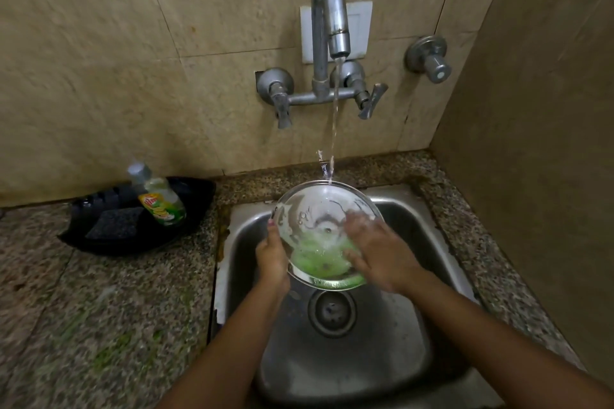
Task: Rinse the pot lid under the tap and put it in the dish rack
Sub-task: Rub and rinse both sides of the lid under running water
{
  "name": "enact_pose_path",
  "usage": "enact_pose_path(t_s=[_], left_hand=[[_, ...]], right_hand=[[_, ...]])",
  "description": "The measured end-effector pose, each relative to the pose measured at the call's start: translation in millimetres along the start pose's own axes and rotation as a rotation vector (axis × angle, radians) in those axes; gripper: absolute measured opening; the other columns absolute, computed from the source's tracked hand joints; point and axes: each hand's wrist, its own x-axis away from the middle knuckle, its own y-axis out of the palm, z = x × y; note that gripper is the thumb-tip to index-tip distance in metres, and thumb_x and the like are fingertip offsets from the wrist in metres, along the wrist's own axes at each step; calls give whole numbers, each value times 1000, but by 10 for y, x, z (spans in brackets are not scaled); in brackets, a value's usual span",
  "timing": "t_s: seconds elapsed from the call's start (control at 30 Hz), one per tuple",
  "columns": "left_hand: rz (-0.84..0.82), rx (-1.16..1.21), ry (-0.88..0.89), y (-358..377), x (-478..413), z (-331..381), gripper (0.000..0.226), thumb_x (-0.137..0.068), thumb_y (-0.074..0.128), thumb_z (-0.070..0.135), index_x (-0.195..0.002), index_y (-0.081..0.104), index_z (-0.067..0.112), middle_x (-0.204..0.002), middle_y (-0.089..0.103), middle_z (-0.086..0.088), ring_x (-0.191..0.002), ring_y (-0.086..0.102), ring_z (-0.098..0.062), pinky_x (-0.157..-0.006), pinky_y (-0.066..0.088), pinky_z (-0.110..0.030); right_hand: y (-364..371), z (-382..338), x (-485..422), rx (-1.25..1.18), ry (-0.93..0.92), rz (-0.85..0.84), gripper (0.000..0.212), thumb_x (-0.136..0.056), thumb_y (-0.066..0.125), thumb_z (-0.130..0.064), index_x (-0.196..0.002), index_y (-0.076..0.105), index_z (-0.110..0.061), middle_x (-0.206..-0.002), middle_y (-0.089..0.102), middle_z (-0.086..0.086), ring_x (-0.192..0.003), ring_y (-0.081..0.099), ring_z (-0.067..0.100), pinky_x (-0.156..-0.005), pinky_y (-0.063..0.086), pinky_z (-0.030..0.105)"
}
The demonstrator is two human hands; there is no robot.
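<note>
Black plastic tray [99, 242] sat well left of the left hand [272, 259], which was clamped on the round glass pot lid [319, 219]; soapy green foam was rubbed by the flat-open right hand [378, 252], beneath the chrome tap [329, 9], over the steel sink [415, 325].

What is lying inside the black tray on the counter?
The black tray holds a dish soap bottle and a dark scrub pad. Whatever lies beneath them is covered.
</note>
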Motion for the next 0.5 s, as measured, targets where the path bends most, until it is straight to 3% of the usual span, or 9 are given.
enact_pose_path(t_s=[0.07, 0.13, 0.27, 0.33, 0.43, 0.5], left_hand=[[-29, -13, -20, 40, 44, -30, 44, -96, 44, 44, -100, 69, 8, -85, 72, -5, -80, 68, -21, -72, 54, -31], [-73, 8, -47, 149, 118, -43, 44, -96, 45, 44, -95, 70, 8, -81, 72, -6, -77, 69, -21, -71, 55, -31], [-85, 21, -26, 265, 173, 27, 42, -97, 42, 45, -86, 70, 15, -82, 73, -7, -78, 69, -21, -70, 53, -29], [-41, 30, -41, 179, 112, 83, 43, -96, 43, 47, -88, 69, 13, -89, 73, -9, -82, 69, -23, -72, 54, -30], [-24, -8, -25, 66, 31, 105, 46, -95, 43, 48, -99, 68, 9, -97, 73, -12, -87, 69, -26, -79, 56, -36], [-49, -31, -11, 94, 112, 91, 45, -95, 43, 48, -95, 69, 11, -93, 73, -10, -85, 69, -25, -81, 56, -37]], right_hand=[[-77, 68, -225, -11, 179, 65, 71, -94, 25, -51, -153, 11, -15, -162, 12, 8, -149, 6, 22, -119, 6, 35], [-133, -129, -528, -102, 190, 116, 71, -96, 32, -48, -153, 9, -12, -162, 11, 8, -149, 6, 23, -119, 6, 37], [-217, -667, -476, -188, -147, -17, 60, -101, 24, -35, -153, -2, -18, -162, -3, 0, -149, -6, 15, -120, 0, 34], [-216, -582, -142, -188, -228, -79, 56, -103, 20, -37, -154, 2, -23, -162, -2, -6, -149, -5, 10, -118, -2, 31], [-169, -132, 84, -56, -29, 30, 63, -95, 16, -50, -153, 7, -25, -162, 7, -3, -149, 10, 20, -120, 8, 37], [-173, 39, -97, -15, 166, 73, 71, -92, 13, -53, -153, 6, -16, -162, 6, 3, -149, 8, 25, -120, 7, 38]])
